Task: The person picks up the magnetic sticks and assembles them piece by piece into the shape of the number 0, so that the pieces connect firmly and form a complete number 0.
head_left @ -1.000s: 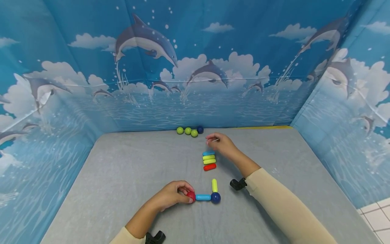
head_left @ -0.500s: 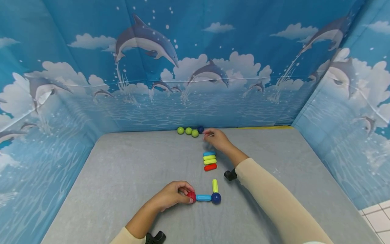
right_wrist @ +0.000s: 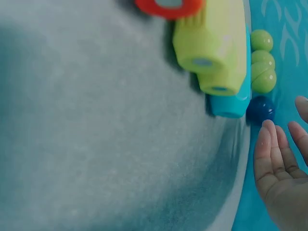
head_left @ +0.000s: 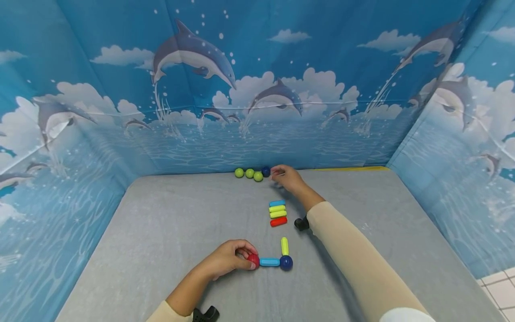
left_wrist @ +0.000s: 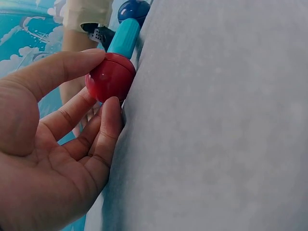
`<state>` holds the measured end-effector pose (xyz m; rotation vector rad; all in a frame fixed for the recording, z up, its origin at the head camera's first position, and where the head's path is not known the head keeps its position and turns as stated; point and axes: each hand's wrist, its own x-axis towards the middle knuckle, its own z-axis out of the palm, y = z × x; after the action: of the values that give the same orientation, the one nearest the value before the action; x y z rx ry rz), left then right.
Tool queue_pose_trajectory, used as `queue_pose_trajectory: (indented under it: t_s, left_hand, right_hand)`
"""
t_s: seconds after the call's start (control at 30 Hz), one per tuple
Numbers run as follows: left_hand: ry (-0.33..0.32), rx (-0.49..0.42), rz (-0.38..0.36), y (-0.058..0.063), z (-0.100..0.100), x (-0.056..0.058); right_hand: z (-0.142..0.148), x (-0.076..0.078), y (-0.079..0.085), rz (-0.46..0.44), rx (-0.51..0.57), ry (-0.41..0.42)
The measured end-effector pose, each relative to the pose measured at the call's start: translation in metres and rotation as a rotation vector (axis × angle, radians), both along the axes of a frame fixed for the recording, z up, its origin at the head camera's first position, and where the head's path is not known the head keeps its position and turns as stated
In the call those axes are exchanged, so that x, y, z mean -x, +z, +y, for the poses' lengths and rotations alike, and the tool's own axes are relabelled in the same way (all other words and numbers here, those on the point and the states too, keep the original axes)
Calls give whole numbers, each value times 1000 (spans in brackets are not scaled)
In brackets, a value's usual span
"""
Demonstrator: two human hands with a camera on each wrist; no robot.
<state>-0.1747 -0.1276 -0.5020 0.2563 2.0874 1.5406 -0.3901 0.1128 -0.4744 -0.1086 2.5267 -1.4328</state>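
My left hand [head_left: 231, 260] pinches a red ball [left_wrist: 110, 78] between thumb and fingers. A light blue rod [head_left: 269, 262] joins that ball to a dark blue ball [head_left: 286, 263], and a yellow-green rod [head_left: 284, 246] points away from the dark blue one. At the back of the table, my right hand [head_left: 289, 178] is beside another dark blue ball [right_wrist: 261, 109]. Its fingers are fairly straight and hold nothing in the right wrist view; whether the fingertips touch the ball I cannot tell.
Several green balls [head_left: 250, 173] line the table's back edge, left of the dark blue ball. Mid-table lies a row of loose rods: one light blue [head_left: 277, 203], two yellow-green [head_left: 277, 211], one red [head_left: 279, 222]. A dolphin-print curtain [head_left: 185, 147] encloses the back and sides.
My right hand has moved back and slightly left, from beyond the loose rods to the dark blue ball at the rear. My left hand has stayed on the red ball.
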Motion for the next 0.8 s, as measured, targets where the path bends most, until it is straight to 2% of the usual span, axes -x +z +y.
queue_pose_trajectory:
  t_s: [0.23, 0.37, 0.57, 0.8]
  left_hand:
    - [-3, -3, -2, 0, -1, 0]
    - [-2, 3, 0, 2, -3, 1]
    - [-7, 7, -1, 2, -4, 2]
    - [-10, 6, -8, -3, -4, 1]
  right_hand:
    - [2, 10, -2, -35, 31, -12]
    - [0, 17, 1, -18, 34, -5]
    - [-1, 24, 1, -24, -9, -7]
    - [-2, 27, -5, -35, -40, 16]
